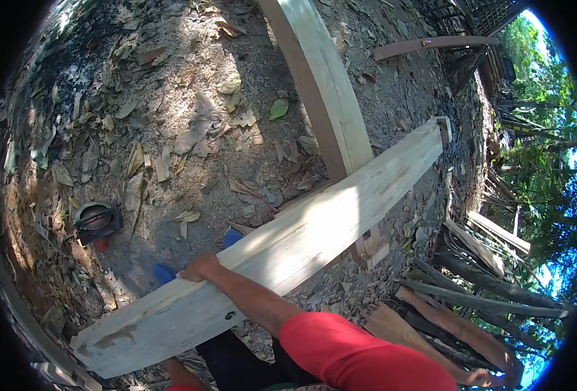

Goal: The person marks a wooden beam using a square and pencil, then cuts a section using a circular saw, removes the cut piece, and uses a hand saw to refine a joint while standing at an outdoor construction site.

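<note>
A long, thick pale wooden plank (314, 225) slants across the view from lower left to upper right, in front of my body. My right hand (200, 268) is closed over its far edge, left of the middle, with the arm reaching across the plank. The left forearm (179, 373) shows near the lower edge and passes behind the plank's near side; the left hand itself is hidden. Toward its right part the plank lies over the end of a squared wooden beam (324, 85), and a small wood block (372, 251) shows below it.
A circular saw (98, 223) sits on the ground at left. Blue footwear (163, 272) peeks out beyond the plank. Dry leaves and sawdust cover the dirt. At right lie stacked boards and poles (484, 293); a curved brown timber piece (435, 44) lies farther off.
</note>
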The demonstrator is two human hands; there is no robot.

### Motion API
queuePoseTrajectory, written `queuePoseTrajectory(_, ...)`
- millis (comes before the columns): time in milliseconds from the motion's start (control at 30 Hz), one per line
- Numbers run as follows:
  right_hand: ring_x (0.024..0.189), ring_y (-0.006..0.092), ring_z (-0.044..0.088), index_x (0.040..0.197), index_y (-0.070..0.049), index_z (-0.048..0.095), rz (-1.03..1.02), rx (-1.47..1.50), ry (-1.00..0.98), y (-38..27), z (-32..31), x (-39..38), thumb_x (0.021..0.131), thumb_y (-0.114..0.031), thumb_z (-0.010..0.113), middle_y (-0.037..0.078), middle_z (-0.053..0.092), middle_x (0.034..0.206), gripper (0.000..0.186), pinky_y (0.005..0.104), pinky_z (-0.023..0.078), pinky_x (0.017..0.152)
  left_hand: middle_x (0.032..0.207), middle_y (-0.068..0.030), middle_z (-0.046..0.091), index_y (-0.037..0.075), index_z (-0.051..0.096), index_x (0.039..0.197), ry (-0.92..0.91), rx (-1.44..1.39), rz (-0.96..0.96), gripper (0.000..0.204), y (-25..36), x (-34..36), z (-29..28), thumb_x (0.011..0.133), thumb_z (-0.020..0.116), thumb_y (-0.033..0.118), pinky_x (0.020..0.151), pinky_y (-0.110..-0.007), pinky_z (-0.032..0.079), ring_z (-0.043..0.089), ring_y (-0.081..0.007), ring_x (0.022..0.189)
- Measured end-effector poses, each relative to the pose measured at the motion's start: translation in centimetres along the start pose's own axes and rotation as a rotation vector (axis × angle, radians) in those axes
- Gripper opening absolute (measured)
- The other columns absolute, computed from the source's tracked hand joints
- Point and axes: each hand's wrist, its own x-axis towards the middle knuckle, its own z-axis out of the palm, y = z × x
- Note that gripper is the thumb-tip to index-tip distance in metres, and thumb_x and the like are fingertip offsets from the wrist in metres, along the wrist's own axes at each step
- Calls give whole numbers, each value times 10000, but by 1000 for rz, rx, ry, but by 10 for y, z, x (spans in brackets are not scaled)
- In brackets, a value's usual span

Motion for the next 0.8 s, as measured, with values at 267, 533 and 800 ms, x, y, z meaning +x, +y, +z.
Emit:
queuePoseTrajectory(267,1308,356,450,1297,-100,586,48,49,-10,85,-53,-17,892,-724,292,174,518,1378,800,449,352,1073,1360,-100,510,125,447,1379,-31,17,-37,587,-23,0,24,961,353,525,1021,-521,411,475,-325,1247)
queuePoseTrajectory(533,1287,363,464,1260,-46,599,76,41,33,183,-112,-85,869,-738,351,204,525,1354,833,437,361,1068,1351,-103,517,122,449,1375,-67,26,-47,576,-40,-11,42,965,355,515,1018,-521,414,482,-325,1239)
queuePoseTrajectory(800,1236,362,519,1172,-50,660,140,-61,64,191,-134,-77,873,-672,429,178,572,1308,728,437,390,1042,1341,-106,523,120,452,1371,-88,-83,-14,564,-55,-24,45,969,357,505,1015,-520,418,489,-326,1231)
